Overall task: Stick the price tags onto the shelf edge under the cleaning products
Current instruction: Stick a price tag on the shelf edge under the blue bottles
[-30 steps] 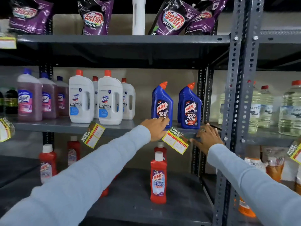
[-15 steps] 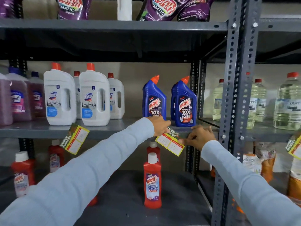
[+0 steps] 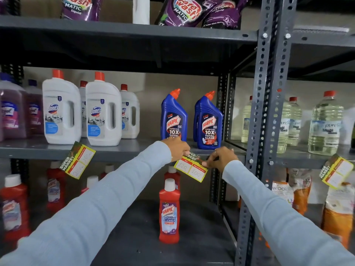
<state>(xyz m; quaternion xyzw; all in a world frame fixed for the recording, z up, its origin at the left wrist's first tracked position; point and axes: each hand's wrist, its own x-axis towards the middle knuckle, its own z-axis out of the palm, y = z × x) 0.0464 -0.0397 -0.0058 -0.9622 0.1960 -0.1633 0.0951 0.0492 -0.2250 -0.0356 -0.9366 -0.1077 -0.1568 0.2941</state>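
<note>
A yellow and red price tag [image 3: 191, 168] hangs tilted at the grey middle shelf edge [image 3: 119, 153], just below two blue Harpic bottles [image 3: 173, 116]. My left hand [image 3: 177, 148] presses the tag's top left corner against the edge. My right hand [image 3: 221, 157] pinches the tag's upper right side with its fingertips. A second price tag [image 3: 77, 160] hangs tilted on the same edge under the white Domex bottles [image 3: 61, 110]. A third tag [image 3: 336, 170] hangs on the right bay's shelf edge.
A grey perforated upright post [image 3: 265, 112] stands right of my hands. Red Harpic bottles [image 3: 169, 210] stand on the lower shelf. Purple pouches [image 3: 184, 10] lie on the top shelf. Clear bottles [image 3: 324, 123] and orange packets [image 3: 336, 214] fill the right bay.
My right hand has moved from flat against the shelf edge to pinching the tag's right side. The tag sits closer under the blue bottles. The camera has moved nearer.
</note>
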